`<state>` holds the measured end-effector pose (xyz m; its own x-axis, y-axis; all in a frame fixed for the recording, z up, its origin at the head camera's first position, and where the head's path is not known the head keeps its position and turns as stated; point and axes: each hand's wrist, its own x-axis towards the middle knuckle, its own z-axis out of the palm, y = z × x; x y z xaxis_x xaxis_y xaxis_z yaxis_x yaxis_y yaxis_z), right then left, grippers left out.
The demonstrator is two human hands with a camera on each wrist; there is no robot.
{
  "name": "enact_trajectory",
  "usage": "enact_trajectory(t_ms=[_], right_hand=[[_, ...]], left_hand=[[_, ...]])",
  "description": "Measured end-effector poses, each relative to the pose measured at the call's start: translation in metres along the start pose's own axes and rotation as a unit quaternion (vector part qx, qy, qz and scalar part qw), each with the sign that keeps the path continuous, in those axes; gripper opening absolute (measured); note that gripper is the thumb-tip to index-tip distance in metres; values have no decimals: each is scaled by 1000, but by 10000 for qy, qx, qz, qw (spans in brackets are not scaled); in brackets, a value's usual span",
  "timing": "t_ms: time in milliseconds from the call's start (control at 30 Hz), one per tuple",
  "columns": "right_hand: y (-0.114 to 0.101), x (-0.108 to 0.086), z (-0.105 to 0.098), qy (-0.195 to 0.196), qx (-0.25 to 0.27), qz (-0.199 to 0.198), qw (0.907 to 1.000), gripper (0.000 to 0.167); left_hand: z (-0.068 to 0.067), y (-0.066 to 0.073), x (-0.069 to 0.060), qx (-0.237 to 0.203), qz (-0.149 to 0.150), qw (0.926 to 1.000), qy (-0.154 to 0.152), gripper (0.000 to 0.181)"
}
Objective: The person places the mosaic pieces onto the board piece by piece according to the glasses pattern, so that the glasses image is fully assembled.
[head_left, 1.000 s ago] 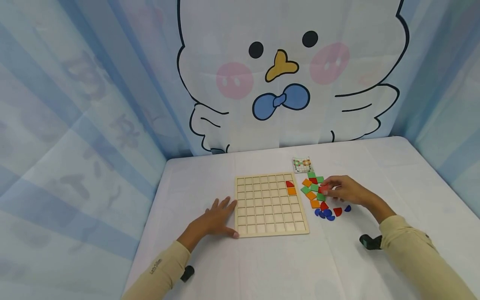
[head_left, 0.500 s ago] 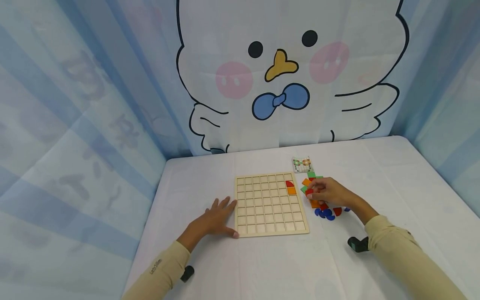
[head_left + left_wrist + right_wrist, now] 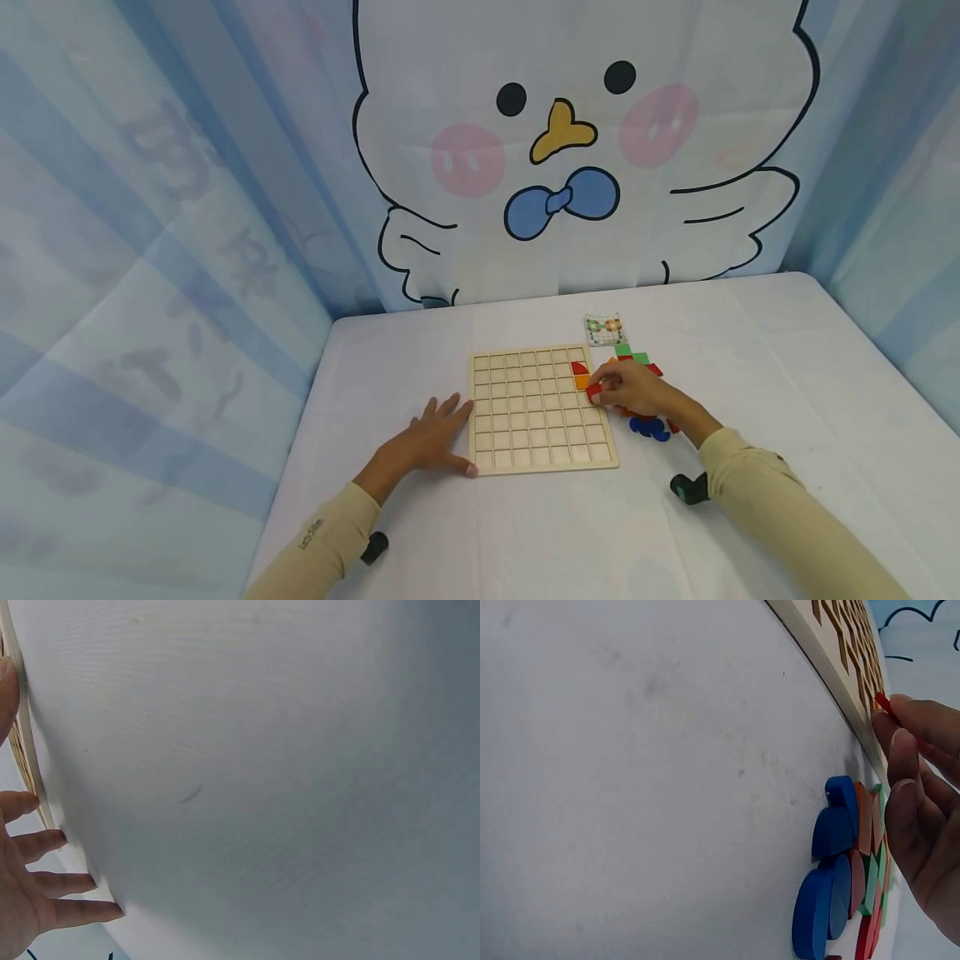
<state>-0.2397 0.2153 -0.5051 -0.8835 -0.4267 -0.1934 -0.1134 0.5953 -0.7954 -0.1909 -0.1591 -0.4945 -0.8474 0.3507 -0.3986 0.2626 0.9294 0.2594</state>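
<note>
A pale wooden grid board (image 3: pixel 525 417) lies on the white table. A red quarter-round piece (image 3: pixel 579 367) and an orange square (image 3: pixel 582 382) sit in cells near its right edge. My right hand (image 3: pixel 633 390) pinches a red piece (image 3: pixel 594 392) between thumb and fingers at the board's right edge, just below the orange square. In the right wrist view the red piece (image 3: pixel 885 705) shows edge-on; its full outline is hidden. My left hand (image 3: pixel 435 433), fingers spread and straight, touches the board's left edge. The left wrist view shows those fingers (image 3: pixel 64 883) along the edge.
Right of the board lie green pieces (image 3: pixel 640 358), blue half-round pieces (image 3: pixel 648 428) and several red and orange ones, partly covered by my right hand. A small printed pattern card (image 3: pixel 604 330) lies beyond them. A cartoon curtain (image 3: pixel 562 250) hangs behind the table.
My right hand has moved left from over the loose pieces to the board's right edge, carrying the red piece. My left hand and the board have stayed in place.
</note>
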Motion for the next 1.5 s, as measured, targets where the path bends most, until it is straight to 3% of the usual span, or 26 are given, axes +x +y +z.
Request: enact_trajectory(t_ms=[233,733,1033,1500], right_hand=[[0,6,7,291,-562,-88,9980,22],[0,6,12,667,-1653,-457,9829,28],[-2,4,10,659,-1623,-304,9841,20],[-5,6,12,651,-1670,-359,9832,23]], left_hand=[[1,0,1,35,9,10000,10,113],[-1,-1,0,9,-24,10000,-31,113],[2,-2,1,15,38,10000,24,113],[1,-1,0,4,48,10000,30,112]])
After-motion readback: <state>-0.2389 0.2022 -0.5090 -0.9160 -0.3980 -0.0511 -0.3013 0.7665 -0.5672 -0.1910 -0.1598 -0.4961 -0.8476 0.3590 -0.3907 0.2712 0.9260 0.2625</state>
